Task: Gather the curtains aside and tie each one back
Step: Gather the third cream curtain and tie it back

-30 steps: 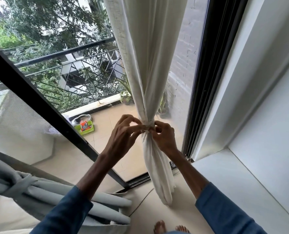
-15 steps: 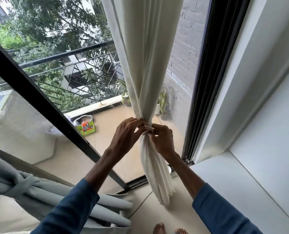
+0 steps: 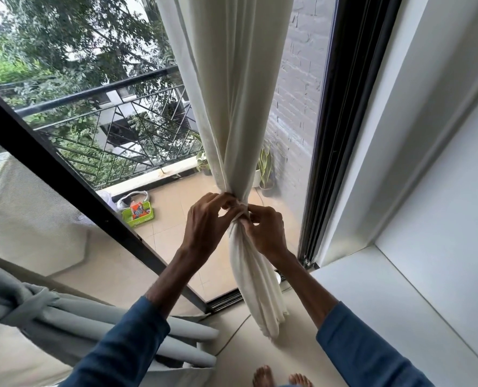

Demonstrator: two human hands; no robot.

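While both hands work at its gathered waist, the long cream fabric curtain (image 3: 232, 107) hangs bunched just beside the black sliding-door frame (image 3: 341, 135). The left hand (image 3: 204, 227) and right hand (image 3: 268, 233) each pinch the thin cream tie band (image 3: 240, 205) with curled fingers (image 3: 223, 198). A tied-back grey fabric curtain (image 3: 64, 317) lies at the lower left.

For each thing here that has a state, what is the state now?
white curtain: gathered into one bundle
tie: wrapped round the bundle, pinched by both hands
grey curtain: gathered, already tied
left hand: pinching the tie
right hand: pinching the tie
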